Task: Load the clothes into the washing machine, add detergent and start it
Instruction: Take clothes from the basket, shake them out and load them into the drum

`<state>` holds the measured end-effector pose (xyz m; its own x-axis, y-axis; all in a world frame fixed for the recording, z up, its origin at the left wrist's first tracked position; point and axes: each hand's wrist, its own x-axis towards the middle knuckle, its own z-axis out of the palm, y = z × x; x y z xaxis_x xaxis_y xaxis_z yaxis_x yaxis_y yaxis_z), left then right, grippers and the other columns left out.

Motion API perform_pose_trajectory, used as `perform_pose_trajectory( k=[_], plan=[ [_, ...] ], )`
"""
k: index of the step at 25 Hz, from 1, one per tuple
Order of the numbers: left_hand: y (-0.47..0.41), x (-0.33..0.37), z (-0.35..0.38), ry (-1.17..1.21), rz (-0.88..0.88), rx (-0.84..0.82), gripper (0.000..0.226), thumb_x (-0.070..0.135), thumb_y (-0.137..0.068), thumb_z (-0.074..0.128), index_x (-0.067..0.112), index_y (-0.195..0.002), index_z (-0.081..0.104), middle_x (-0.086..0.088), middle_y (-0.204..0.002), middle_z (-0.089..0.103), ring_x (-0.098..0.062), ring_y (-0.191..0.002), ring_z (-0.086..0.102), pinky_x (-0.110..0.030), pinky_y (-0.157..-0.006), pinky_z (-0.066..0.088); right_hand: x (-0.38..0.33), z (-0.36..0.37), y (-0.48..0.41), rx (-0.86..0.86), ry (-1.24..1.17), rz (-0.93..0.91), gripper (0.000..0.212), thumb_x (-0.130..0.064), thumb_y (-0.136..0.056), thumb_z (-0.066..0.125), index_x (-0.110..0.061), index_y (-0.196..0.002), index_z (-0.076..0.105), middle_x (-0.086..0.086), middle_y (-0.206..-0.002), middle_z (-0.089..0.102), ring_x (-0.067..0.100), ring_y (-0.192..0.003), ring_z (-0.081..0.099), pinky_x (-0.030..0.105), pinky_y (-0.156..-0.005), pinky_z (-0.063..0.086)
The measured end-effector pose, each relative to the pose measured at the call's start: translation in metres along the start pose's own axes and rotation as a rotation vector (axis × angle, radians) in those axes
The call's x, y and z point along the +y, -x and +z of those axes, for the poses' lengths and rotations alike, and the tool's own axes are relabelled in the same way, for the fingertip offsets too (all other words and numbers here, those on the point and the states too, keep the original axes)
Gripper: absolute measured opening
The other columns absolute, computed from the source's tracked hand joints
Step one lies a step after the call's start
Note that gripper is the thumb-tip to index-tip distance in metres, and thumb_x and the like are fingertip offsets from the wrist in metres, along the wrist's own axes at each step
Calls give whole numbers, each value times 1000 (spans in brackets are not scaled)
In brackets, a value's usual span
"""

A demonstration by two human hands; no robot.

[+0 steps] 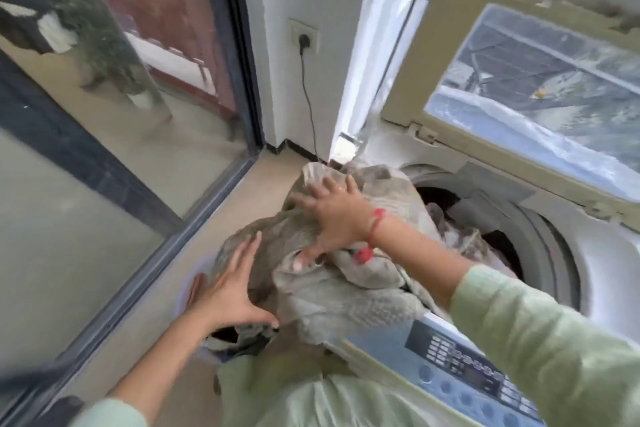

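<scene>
Loading was under way: the left hand (228,291) and right hand (334,218), fingers spread flat, pressed the grey cloth bundle (346,298), which hung over the washing machine drum (540,222) at its near edge. Next, it likely needed shoving down inside

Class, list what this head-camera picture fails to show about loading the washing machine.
Head view: control panel labels, too small and blurred.
Head view: drum bottom, hidden by clothes.
Head view: basin contents, covered by grey cloth and left hand.
</scene>
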<state>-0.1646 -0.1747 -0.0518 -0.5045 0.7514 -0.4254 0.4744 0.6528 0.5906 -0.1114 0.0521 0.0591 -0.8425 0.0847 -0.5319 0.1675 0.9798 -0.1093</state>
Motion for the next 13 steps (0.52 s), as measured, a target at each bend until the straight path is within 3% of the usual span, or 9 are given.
perform_pose_trajectory(
  k=[2,5,7,9,11,13],
  plan=[
    [-3,0,14,7,-35,-27,140,52,-52,85,33,-146,-17,5,-156,-4,-11,-143,3,-33,-117,12,-31,11,-20,-135,283,2,91,-83,-66,47,-24,-135,45,4,-137,50,31,-135,34,71,-107,0],
    [-14,18,19,191,8,-4,77,16,-79,73,19,-143,29,7,-132,35,-5,-126,30,-13,-99,25,-28,28,-19,213,203,-143,39,-53,-85,50,-22,-104,63,2,-100,68,24,-104,61,57,-110,19],
    [-9,19,5,279,-23,227,45,0,-86,57,18,-127,53,4,-123,52,-12,-121,46,-19,-94,37,-15,33,2,510,2,-238,30,-45,-86,49,-23,-99,64,2,-91,69,24,-88,65,46,-95,41],
    [-2,32,-25,316,6,548,40,-4,-81,53,17,-113,64,-1,-107,64,-21,-103,60,-37,-85,50,3,17,31,683,-334,-188,39,-47,-88,43,-15,-92,64,5,-79,66,21,-73,62,37,-73,48],
    [2,80,-61,260,280,854,36,1,-77,52,16,-107,67,-2,-89,58,-21,-83,59,-37,-71,50,33,-10,73,888,-608,-107,41,-43,-90,47,-5,-82,62,10,-68,61,14,-64,54,34,-63,44],
    [4,161,-84,213,559,977,33,9,-78,54,14,-107,69,-5,-82,54,-23,-76,56,-32,-69,46,75,-34,130,1165,-709,-40,32,-35,-91,51,-7,-81,61,8,-67,58,8,-66,49,34,-63,41]
  ],
)
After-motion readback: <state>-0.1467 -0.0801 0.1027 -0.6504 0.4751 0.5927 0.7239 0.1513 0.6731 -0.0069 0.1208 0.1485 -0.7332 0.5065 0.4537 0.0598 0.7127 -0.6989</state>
